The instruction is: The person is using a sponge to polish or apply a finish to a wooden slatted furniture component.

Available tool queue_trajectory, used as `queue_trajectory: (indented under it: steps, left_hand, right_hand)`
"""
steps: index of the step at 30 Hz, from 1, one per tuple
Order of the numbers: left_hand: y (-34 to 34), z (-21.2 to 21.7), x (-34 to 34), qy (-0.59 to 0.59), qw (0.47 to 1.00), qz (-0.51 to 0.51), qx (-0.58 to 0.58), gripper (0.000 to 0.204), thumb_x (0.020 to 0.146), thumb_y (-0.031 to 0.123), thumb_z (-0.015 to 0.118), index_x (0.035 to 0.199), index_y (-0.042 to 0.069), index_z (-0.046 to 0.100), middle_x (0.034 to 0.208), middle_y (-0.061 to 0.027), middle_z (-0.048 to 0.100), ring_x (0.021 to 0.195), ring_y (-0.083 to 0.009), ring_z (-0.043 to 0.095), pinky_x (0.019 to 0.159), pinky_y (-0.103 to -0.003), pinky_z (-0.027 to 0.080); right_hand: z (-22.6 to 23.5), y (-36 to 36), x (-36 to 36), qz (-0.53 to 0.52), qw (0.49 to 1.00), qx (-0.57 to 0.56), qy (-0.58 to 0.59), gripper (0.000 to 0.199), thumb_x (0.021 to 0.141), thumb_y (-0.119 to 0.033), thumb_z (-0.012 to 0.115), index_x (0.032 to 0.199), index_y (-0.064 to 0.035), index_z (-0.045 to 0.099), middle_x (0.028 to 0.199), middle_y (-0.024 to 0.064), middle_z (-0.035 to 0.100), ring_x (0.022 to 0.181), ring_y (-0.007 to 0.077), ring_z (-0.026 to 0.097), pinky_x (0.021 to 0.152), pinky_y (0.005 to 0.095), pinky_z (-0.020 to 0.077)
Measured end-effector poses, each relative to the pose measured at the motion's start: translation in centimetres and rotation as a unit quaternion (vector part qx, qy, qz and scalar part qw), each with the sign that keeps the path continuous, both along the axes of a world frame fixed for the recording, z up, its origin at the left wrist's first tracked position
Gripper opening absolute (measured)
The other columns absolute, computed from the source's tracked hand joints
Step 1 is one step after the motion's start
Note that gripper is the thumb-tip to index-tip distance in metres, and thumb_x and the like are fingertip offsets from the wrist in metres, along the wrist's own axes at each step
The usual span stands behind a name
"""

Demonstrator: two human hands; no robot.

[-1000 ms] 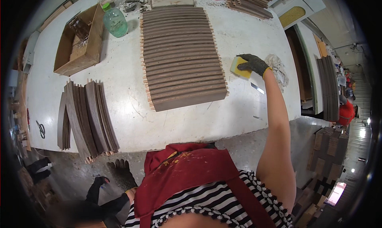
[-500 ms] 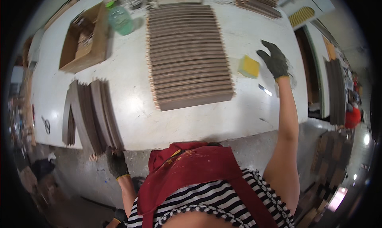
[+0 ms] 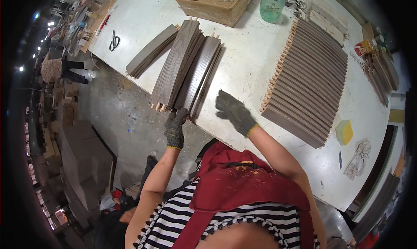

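Observation:
Dark brown wooden slats (image 3: 178,66) with pale dowel ends lie in a loose pile at the table's near left edge. My left hand (image 3: 174,131), in a dark grey glove with a yellow cuff, grips the near end of one slat where it overhangs the edge. Its fingertips are partly hidden there. My right hand (image 3: 236,113), gloved the same way, hangs over the table just right of the pile, fingers stretched out and holding nothing. Farther right a long row of similar slats (image 3: 306,81) stands packed side by side, dowels along its edges.
A cardboard box (image 3: 208,10) and a green plastic bottle (image 3: 272,5) stand at the back. Scissors (image 3: 114,41) lie at the left. A yellow sponge (image 3: 344,132), a crumpled wrapper (image 3: 359,159) and more slats (image 3: 380,75) are at the right. A person (image 3: 61,68) is off to the left.
The view has turned left toward the loose pile. My right hand has come from beside the sponge across to the pile's right side. My left hand stays at the slats' near end.

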State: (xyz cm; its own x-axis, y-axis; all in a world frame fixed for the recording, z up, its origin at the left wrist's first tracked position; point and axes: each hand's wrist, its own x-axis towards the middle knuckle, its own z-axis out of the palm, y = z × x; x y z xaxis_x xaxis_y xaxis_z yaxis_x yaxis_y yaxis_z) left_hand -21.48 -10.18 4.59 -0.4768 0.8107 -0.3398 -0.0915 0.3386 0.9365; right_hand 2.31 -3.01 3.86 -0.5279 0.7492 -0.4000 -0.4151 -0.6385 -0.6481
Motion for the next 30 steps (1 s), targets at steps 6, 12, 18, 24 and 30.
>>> queue_trajectory:
  steps: [6,12,18,24,30]
  left_hand:
    - [-0.1,1.4,1.3,0.010,0.997,-0.075,-0.031,0.026,0.089,0.026,0.071,0.101,0.003,0.068,0.093,-0.0032,0.067,0.088,-0.0141,0.059,0.083,-0.030,0.045]
    - [-0.1,0.9,3.9,-0.040,0.991,-0.119,-0.048,0.070,0.089,0.025,0.074,0.144,-0.007,0.044,0.132,-0.0146,0.058,0.112,-0.0208,0.059,0.099,-0.033,0.045]
    - [-0.1,-4.8,-1.6,0.052,0.966,-0.253,-0.019,0.043,0.103,0.025,0.050,0.139,0.003,0.056,0.144,-0.0126,0.054,0.130,-0.0246,0.051,0.108,-0.036,0.040]
    - [-0.4,-7.1,-2.0,-0.005,0.932,-0.362,0.031,0.040,0.106,0.023,0.044,0.135,-0.002,0.057,0.122,-0.0141,0.062,0.104,-0.0214,0.061,0.089,-0.038,0.051]
    - [-3.3,-4.5,4.4,-0.097,0.922,-0.373,-0.044,0.034,0.105,0.025,0.045,0.115,-0.002,0.062,0.096,-0.0140,0.064,0.083,-0.0226,0.065,0.077,-0.037,0.053]
  right_hand:
    - [-0.6,2.6,-6.5,-0.013,0.982,0.060,-0.179,0.066,0.094,-0.029,0.068,0.147,-0.0013,0.042,0.140,0.0165,0.056,0.126,0.0240,0.055,0.103,0.0340,0.0451]
    - [1.0,2.0,-4.0,-0.068,0.979,0.112,-0.155,0.051,0.089,-0.023,0.073,0.130,0.0024,0.056,0.111,0.0131,0.069,0.097,0.0195,0.065,0.088,0.0318,0.0518]
    - [-0.6,2.2,-4.6,-0.066,0.940,0.156,-0.297,0.077,0.071,-0.048,0.080,0.126,0.0023,0.060,0.109,0.0248,0.069,0.095,0.0363,0.067,0.088,0.0406,0.0521]
    - [2.0,2.8,-2.0,0.053,0.871,0.165,-0.459,0.089,0.064,-0.061,0.078,0.122,0.0037,0.060,0.120,0.0284,0.063,0.113,0.0393,0.062,0.099,0.0448,0.0485]
    - [3.7,0.4,1.8,0.136,0.798,0.209,-0.548,0.092,0.067,-0.066,0.074,0.125,0.0030,0.061,0.115,0.0274,0.065,0.110,0.0360,0.064,0.099,0.0423,0.0485]
